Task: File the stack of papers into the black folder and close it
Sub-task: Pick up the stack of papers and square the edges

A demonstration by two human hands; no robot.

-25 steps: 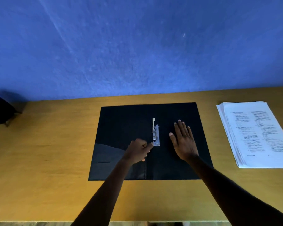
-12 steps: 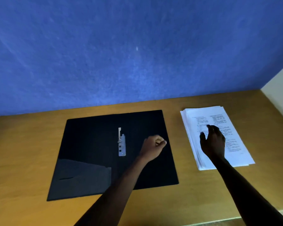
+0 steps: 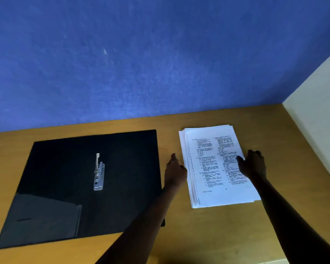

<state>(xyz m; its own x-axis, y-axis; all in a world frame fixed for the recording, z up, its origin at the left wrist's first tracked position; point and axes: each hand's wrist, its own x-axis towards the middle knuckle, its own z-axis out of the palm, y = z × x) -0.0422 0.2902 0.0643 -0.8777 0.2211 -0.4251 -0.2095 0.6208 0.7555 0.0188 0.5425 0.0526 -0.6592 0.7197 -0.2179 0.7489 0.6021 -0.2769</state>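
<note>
The left hand [image 3: 174, 171] rests at the left edge of the stack of papers [image 3: 215, 164], fingers loosely extended against its side, not closed round anything. The right hand [image 3: 252, 164] lies at the stack's right edge with its thumb over the top sheet; whether the fingers have got under the sheets I cannot tell.

A blue wall [image 3: 141, 54] fills the upper part of the view, with a pale wall [image 3: 316, 103] meeting it at the right. Below runs the yellow-brown wooden counter [image 3: 208, 235]. The black folder [image 3: 69, 178] lies open and flat on the counter's left part, with an inner pocket [image 3: 44, 216] at its near left corner. The printed stack lies flat just beside the folder, to its right and apart from it, its sheets slightly fanned along the left edge. A metal clip mechanism [image 3: 99, 173] sits along the folder's middle, its lever raised.
</note>
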